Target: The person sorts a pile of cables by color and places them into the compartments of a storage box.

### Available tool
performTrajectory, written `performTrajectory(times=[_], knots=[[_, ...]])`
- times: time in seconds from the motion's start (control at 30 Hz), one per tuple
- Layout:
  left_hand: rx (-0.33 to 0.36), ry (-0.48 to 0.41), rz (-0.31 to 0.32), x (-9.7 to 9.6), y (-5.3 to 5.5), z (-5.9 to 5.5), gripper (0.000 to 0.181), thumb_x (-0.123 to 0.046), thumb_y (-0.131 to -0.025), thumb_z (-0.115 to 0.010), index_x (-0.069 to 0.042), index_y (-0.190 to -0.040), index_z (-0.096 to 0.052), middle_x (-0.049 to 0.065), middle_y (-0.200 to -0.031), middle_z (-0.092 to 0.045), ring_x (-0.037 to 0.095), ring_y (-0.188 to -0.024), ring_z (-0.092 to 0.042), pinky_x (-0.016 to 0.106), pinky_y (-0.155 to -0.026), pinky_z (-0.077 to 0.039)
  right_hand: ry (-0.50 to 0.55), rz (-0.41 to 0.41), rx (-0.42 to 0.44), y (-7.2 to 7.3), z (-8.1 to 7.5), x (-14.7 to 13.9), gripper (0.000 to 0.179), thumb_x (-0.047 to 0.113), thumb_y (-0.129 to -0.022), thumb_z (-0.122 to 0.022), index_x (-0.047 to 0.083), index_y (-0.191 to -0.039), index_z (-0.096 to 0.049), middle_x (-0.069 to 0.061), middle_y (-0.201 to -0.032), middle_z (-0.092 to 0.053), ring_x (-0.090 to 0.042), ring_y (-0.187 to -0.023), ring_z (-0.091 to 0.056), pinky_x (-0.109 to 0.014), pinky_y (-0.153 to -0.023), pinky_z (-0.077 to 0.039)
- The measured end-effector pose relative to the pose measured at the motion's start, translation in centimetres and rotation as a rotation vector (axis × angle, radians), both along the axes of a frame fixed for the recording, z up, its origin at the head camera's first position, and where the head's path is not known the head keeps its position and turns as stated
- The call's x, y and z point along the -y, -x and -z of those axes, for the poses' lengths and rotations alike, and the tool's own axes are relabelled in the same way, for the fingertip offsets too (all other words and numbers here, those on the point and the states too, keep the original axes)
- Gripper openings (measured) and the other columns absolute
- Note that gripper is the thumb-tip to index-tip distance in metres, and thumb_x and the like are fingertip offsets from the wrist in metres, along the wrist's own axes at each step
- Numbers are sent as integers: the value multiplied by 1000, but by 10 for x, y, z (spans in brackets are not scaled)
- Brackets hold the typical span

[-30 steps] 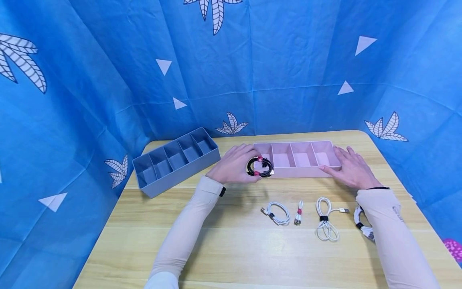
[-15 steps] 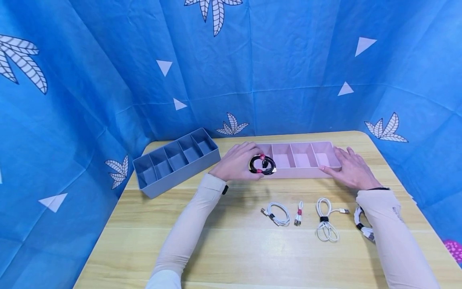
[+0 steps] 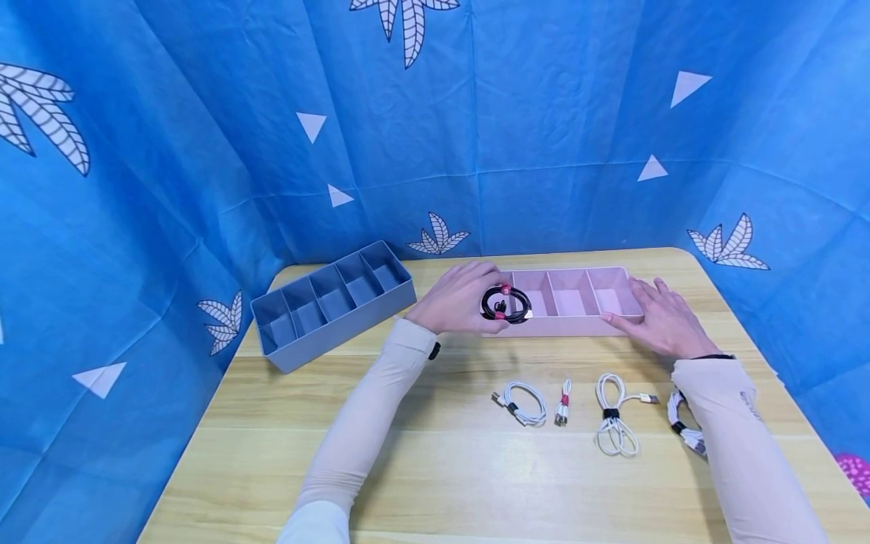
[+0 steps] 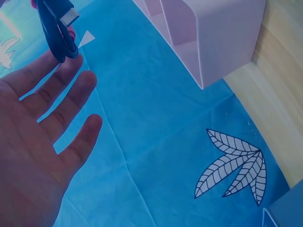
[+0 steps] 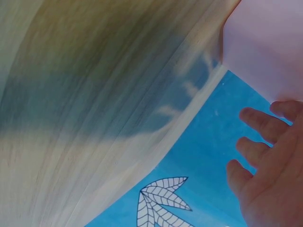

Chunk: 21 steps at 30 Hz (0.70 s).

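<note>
My left hand (image 3: 457, 301) pinches a coiled black cable (image 3: 526, 301) bound with red ties, between thumb and fingertips. The coil overlaps the left compartments of the pink divided box (image 3: 557, 326) in the head view. In the left wrist view a metal plug (image 4: 70, 17) shows on the cable, and the other fingers spread away from it. My right hand (image 3: 666, 321) rests at the box's right end. Its thumb lies at the front rim and a finger is against the end wall, while the other fingers stand loosely off the box in the right wrist view.
A blue-grey divided box (image 3: 347, 326) stands angled at the back left. Across the table's middle lie a white coiled cable (image 3: 540, 400), a short white cable (image 3: 565, 388), a longer looped one (image 3: 624, 438) and another (image 3: 688, 433) partly under the right forearm. Blue cloth hangs behind.
My left hand has carried the black cable slightly rightward and up, further over the pink box's left part. The right hand and the boxes stay where they were.
</note>
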<state>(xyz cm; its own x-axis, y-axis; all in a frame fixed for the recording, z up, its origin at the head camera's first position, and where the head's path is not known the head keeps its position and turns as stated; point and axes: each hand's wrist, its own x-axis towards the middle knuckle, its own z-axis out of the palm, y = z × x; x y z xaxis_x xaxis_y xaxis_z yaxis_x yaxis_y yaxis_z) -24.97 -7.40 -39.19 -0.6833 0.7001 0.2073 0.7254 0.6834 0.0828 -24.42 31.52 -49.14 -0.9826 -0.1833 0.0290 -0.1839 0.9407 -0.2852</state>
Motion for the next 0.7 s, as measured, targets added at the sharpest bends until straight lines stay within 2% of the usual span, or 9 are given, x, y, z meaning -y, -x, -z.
performTrajectory(times=[0.2, 0.4, 0.7], knots=[[-13, 18, -5, -6, 4, -1, 68, -65, -75, -66, -21, -127, -61, -6, -125, -58, 13, -117, -52, 33, -98, -45, -8, -3, 2, 1, 0, 0, 103, 75, -89, -42, 9, -159, -6, -30, -159, -22, -56, -147, -8, -69, -117, -6], [-10, 18, -10, -11, 8, 0, 65, -64, -76, -69, -22, -125, -62, -7, -123, -57, 12, -111, -50, 32, -99, -44, -4, 1, 7, 1, 0, 0, 104, 76, -88, -42, 10, -159, -5, -30, -159, -22, -55, -147, -7, -69, -118, -5], [0, 35, -12, -15, 11, 0, 68, -66, -76, -65, -21, -127, -62, -7, -122, -57, 12, -105, -48, 32, -97, -44, 4, 4, 10, 1, 2, -2, 105, 77, -88, -41, 9, -159, -4, -31, -159, -19, -55, -148, -5, -69, -118, -3]])
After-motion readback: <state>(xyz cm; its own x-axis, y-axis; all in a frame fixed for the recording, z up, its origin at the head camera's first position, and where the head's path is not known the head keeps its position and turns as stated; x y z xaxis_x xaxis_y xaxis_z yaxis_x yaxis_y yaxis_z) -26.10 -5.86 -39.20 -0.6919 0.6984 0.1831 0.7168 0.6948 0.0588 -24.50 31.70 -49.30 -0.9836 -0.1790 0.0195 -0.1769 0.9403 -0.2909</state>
